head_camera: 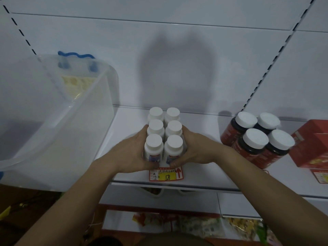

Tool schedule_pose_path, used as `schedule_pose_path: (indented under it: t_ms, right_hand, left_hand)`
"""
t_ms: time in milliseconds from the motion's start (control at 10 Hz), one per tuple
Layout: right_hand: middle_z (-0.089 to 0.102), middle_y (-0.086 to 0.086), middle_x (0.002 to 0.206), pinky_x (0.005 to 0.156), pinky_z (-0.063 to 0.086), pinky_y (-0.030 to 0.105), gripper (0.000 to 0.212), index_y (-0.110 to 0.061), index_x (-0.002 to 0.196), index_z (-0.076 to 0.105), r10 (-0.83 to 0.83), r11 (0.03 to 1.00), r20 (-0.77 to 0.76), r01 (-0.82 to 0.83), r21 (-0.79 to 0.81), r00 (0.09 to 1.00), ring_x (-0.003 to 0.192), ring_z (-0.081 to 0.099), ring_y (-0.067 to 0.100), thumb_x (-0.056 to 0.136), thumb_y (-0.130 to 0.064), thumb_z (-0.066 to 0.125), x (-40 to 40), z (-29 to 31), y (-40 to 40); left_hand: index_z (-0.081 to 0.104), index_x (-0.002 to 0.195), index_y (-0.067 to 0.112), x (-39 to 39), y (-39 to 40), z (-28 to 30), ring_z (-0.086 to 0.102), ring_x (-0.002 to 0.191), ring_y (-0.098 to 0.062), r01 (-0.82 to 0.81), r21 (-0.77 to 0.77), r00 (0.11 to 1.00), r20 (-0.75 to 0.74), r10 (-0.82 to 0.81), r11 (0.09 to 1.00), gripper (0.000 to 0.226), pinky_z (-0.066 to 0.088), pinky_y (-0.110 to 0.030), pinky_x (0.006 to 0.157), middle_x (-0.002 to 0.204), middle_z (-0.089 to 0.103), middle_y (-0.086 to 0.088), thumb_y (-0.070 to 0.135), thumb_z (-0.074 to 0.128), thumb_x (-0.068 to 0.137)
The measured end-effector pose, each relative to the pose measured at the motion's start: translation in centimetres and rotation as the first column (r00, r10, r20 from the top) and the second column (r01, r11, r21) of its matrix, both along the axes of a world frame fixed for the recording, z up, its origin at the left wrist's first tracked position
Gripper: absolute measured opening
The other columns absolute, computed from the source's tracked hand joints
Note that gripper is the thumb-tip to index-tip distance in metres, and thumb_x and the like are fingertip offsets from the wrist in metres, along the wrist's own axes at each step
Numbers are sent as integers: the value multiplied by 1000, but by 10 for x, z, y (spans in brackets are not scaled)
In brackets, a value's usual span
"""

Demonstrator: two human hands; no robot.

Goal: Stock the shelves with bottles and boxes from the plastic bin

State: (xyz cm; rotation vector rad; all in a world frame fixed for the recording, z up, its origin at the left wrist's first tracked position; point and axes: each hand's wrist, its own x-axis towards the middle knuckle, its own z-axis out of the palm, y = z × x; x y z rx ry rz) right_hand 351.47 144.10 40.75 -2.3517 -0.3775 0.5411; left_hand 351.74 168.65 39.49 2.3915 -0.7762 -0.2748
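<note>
Several white bottles [164, 132] with white caps stand in two rows on the white shelf [204, 167], above a red and yellow price tag [166, 175]. My left hand [132, 153] cups the left side of the group, thumb across the front bottle. From the right, my right hand [192, 151] presses against the group, its thumb at the front base. The clear plastic bin [58, 110] sits on the shelf to the left, tilted, with something pale yellow inside near its back wall.
Several dark bottles [255, 139] with red labels and white caps stand to the right. A red box [314, 144] sits at the far right edge. A lower shelf holds colourful packets [186, 224]. The bin has a blue handle [76, 55].
</note>
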Motion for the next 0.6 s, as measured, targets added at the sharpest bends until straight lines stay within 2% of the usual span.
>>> schedule_pose_path:
  t_ms: [200, 400, 500, 600]
  right_hand:
    - [52, -14, 141, 110, 44, 42, 122, -35, 150, 19, -29, 999, -14, 28, -26, 999, 128, 52, 16, 56, -43, 96, 2, -3, -1]
    - [50, -16, 143, 110, 45, 43, 128, -36, 150, 19, -37, 999, -22, 36, -34, 999, 129, 52, 15, 47, -54, 93, -1, 1, 2]
    - [49, -14, 144, 110, 45, 44, 128, -34, 150, 21, -44, 998, -28, 42, -55, 999, 130, 51, 17, 47, -55, 94, -3, 0, 1]
    - [46, -3, 148, 111, 42, 43, 121, -25, 151, 21, -34, 993, -19, 31, -117, 999, 132, 49, 22, 59, -44, 95, -9, 14, -2]
  left_hand:
    - [14, 150, 45, -2, -2, 3, 56, 117, -8, -16, 2, 1000, 5, 16, 1000, 111, 53, -41, 94, 141, 46, 24, 56, 81, 62]
    - [12, 150, 47, -4, -3, 6, 54, 117, -4, -15, 2, 1000, 1, 15, 1000, 111, 50, -33, 93, 142, 45, 24, 52, 83, 64]
    - [14, 149, 46, -6, -4, 4, 56, 118, -6, -40, 7, 999, -14, 41, 999, 116, 52, -37, 95, 141, 46, 24, 54, 87, 60]
    - [17, 148, 42, -9, -2, 11, 55, 123, -11, -88, 30, 995, -35, 89, 996, 118, 50, -38, 99, 142, 46, 21, 57, 89, 55]
